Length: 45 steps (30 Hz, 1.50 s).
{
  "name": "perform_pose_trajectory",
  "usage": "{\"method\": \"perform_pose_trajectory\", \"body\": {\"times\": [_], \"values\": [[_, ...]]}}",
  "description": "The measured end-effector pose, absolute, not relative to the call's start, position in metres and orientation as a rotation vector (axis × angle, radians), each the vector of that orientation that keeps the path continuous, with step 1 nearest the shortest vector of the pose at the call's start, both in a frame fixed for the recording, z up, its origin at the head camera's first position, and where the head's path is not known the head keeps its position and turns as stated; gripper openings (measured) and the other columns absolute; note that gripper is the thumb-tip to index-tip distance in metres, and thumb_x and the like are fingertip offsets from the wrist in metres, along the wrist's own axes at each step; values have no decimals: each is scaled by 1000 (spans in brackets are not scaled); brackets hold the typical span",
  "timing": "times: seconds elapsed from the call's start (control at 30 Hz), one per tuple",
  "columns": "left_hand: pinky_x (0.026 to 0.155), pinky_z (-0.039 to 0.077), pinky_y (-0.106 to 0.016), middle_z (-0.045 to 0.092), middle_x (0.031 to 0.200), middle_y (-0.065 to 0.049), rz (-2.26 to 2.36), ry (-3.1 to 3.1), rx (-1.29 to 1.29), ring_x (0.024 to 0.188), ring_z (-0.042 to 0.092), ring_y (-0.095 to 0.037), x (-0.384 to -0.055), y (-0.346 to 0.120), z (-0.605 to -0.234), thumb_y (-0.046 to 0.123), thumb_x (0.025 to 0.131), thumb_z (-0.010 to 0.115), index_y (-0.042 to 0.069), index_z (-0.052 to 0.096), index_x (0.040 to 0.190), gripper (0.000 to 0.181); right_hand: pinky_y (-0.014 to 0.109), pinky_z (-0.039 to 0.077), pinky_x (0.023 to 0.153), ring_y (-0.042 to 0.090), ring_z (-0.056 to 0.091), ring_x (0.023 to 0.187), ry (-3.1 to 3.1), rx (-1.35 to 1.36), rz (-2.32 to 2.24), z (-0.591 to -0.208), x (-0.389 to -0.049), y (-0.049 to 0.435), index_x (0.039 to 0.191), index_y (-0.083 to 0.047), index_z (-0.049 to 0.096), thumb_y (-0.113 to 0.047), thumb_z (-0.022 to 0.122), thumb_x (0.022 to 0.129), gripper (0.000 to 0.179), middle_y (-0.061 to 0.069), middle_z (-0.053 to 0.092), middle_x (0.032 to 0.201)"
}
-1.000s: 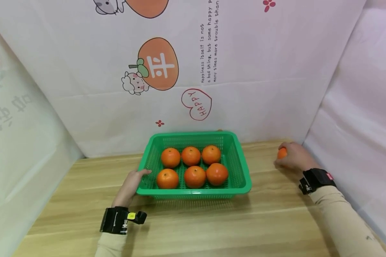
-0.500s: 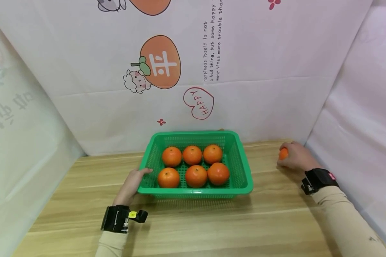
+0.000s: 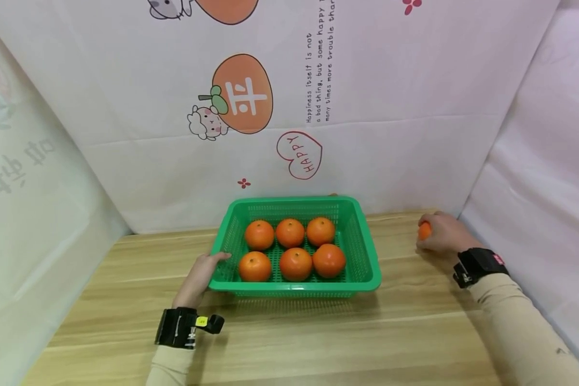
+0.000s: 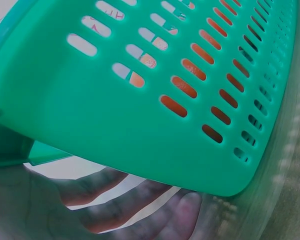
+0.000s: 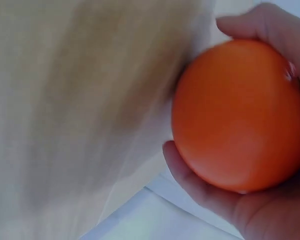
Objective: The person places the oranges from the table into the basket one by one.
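Note:
A green plastic basket (image 3: 296, 287) with slotted sides stands on the wooden table, and several oranges (image 3: 290, 233) sit inside in two rows. My left hand (image 3: 199, 276) grips the basket's left side, its thumb over the rim. In the left wrist view, fingers (image 4: 115, 205) lie against the outside of the basket wall (image 4: 100, 105), partly under its edge. To the right of the basket, my right hand (image 3: 446, 234) holds a single orange (image 5: 240, 120) low at the table's back right corner. Thumb and fingers curl round that orange; the hand covers most of it in the head view.
A white printed cloth (image 3: 391, 107) hangs close behind the basket. More white cloth (image 3: 535, 161) walls off the right side, near my right hand, and the left side (image 3: 43, 203). Bare wooden tabletop (image 3: 318, 343) spans the front.

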<state>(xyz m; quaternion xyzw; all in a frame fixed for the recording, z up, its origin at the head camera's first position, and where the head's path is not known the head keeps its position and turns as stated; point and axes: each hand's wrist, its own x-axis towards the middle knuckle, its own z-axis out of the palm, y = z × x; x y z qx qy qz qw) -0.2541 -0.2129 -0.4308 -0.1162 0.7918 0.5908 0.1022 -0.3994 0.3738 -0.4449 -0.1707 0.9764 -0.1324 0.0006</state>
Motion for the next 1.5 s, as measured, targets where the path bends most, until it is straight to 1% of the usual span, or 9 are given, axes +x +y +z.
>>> {"method": "perform_pose_trajectory", "body": {"times": [0.13, 0.3, 0.5, 0.63, 0.7, 1.03, 1.2, 1.43, 1.5], "values": [[79, 55, -29, 74, 94, -8, 1768, 2328, -351, 82, 68, -14, -255, -211, -432, 37, 106, 51, -3, 58, 140, 53, 34, 47, 71, 26, 62, 89, 3028, -571, -431, -444, -403, 372, 126, 1, 69, -32, 87, 77, 62, 21, 71, 113], [79, 54, -28, 73, 88, -4, 1770, 2331, -342, 81, 67, -13, -256, -207, -432, 37, 106, 51, -3, 61, 137, 51, 36, 49, 74, 27, 63, 93, 3017, -589, -443, -444, -404, 367, 125, -1, 70, -36, 89, 75, 63, 18, 72, 114], [81, 54, -28, 76, 97, -7, 1770, 2339, -340, 86, 68, -13, -256, -207, -432, 37, 105, 51, -2, 60, 139, 53, 35, 48, 72, 23, 62, 88, 3041, -683, -438, -431, -400, 352, 121, -2, 71, -33, 88, 78, 56, 14, 72, 110], [82, 54, -27, 76, 110, -11, 1760, 2349, -340, 90, 69, -13, -256, -208, -432, 37, 106, 51, -1, 57, 144, 55, 33, 47, 69, 23, 61, 85, 3042, -744, -459, -415, -395, 336, 121, -1, 70, -28, 88, 78, 54, 17, 70, 109], [81, 55, -28, 76, 112, -14, 1763, 2347, -338, 90, 70, -14, -255, -209, -432, 37, 106, 50, -1, 56, 144, 55, 33, 48, 68, 23, 61, 85, 3045, -758, -456, -408, -393, 328, 122, -2, 69, -28, 89, 78, 55, 18, 68, 111], [77, 56, -28, 77, 94, -10, 1766, 2349, -330, 81, 71, -14, -256, -212, -432, 36, 107, 49, -4, 59, 140, 53, 34, 50, 69, 20, 60, 84, 3058, -917, -448, -366, -373, 280, 126, -6, 67, -25, 89, 80, 54, 14, 63, 112], [76, 56, -28, 76, 94, -10, 1761, 2350, -339, 81, 71, -14, -257, -212, -432, 36, 107, 49, -4, 59, 139, 52, 34, 51, 70, 18, 59, 84, 3043, -996, -452, -349, -362, 260, 127, -7, 67, -23, 87, 83, 50, 13, 62, 114], [77, 56, -28, 76, 90, -8, 1759, 2348, -356, 80, 70, -14, -256, -213, -431, 37, 106, 51, -3, 61, 136, 52, 35, 54, 73, 20, 61, 88, 3029, -1074, -435, -334, -354, 235, 128, -7, 68, -25, 89, 81, 54, 12, 63, 116], [79, 55, -29, 76, 96, -10, 1751, 2350, -352, 84, 70, -15, -255, -213, -431, 38, 106, 50, -2, 60, 139, 53, 35, 54, 73, 20, 61, 88, 3031, -1086, -421, -333, -353, 229, 128, -8, 68, -26, 89, 81, 54, 11, 63, 117]]}}
